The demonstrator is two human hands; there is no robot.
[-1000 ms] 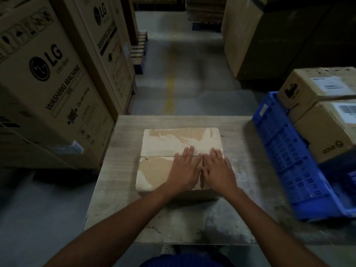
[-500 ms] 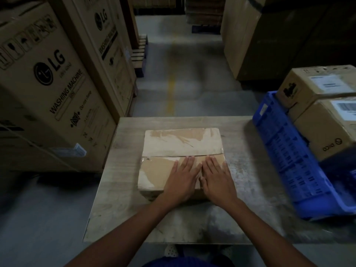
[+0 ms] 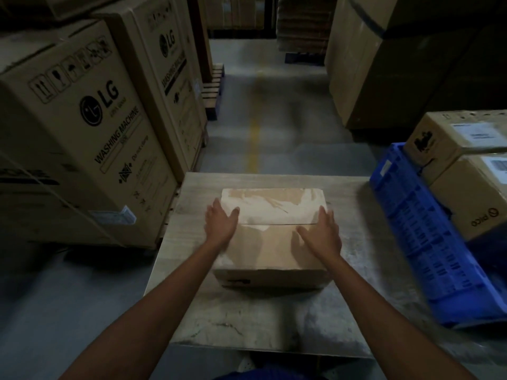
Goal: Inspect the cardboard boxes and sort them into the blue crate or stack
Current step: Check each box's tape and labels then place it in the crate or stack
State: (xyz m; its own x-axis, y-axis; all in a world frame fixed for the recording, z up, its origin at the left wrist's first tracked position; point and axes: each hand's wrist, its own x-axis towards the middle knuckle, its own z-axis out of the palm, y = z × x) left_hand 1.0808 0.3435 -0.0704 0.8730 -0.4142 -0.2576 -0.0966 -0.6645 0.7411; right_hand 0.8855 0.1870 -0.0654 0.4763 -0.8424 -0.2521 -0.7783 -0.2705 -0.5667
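Cardboard box (image 3: 270, 237), squarish with scuffed flaps, sits between the spread left hand (image 3: 220, 225) and right hand (image 3: 321, 233), palms flanking it.

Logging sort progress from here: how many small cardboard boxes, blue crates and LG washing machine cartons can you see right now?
Small cardboard boxes: 3 – one on the table under both hands, two stacked at the right, upper and lower
Blue crates: 1
LG washing machine cartons: 2 – near, far
Total: 6

2 LG washing-machine cartons (image 3: 90, 127) stand left of the table (image 3: 247, 319) — pallet (image 3: 214, 89) behind.
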